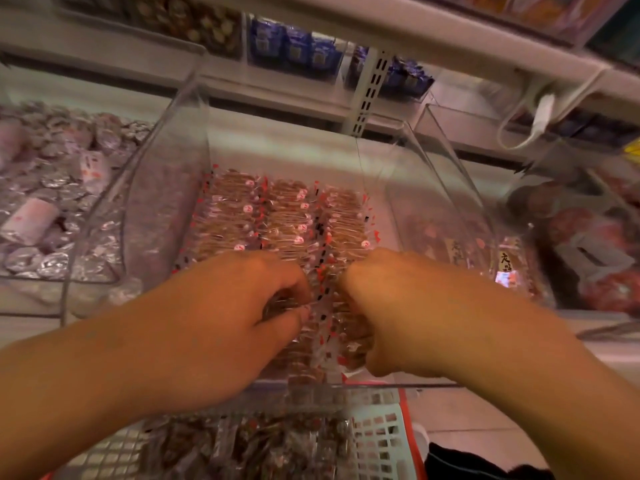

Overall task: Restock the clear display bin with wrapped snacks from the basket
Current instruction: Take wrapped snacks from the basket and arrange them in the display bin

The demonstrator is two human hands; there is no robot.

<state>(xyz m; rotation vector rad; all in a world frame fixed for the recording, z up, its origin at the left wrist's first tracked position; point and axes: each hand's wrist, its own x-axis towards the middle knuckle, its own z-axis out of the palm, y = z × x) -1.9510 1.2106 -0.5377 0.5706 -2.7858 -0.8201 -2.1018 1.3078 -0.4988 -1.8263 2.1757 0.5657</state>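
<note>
Wrapped snacks [249,445] fill the basket [381,441] that sits below and nearest the person, under both forearms, its white grid wall and red rim showing to the right. Just above it runs the front edge of the clear display bin [166,188], and both hands are inside that bin at its near end. The left hand [242,306] has its fingers curled round a small stack of snacks; the right hand [374,306] is curled on the packets just beside it, the two hands close together with a strip of red-flecked wrappers between them. Beyond the fingers, neat rows of snacks [284,216] already lie in three columns toward the back of the bin.

The step in hand looks like seating a fresh handful at the front of the rows. Next the packets need to be pressed level with the row behind, then released, and the hands brought back down to the basket for more.

Left of the hands is a bin of silver-wrapped sweets [52,188]; right of them another clear bin [446,202] of dark packets. Farther off, blue packets [298,46] stand on a shelf [450,46].
</note>
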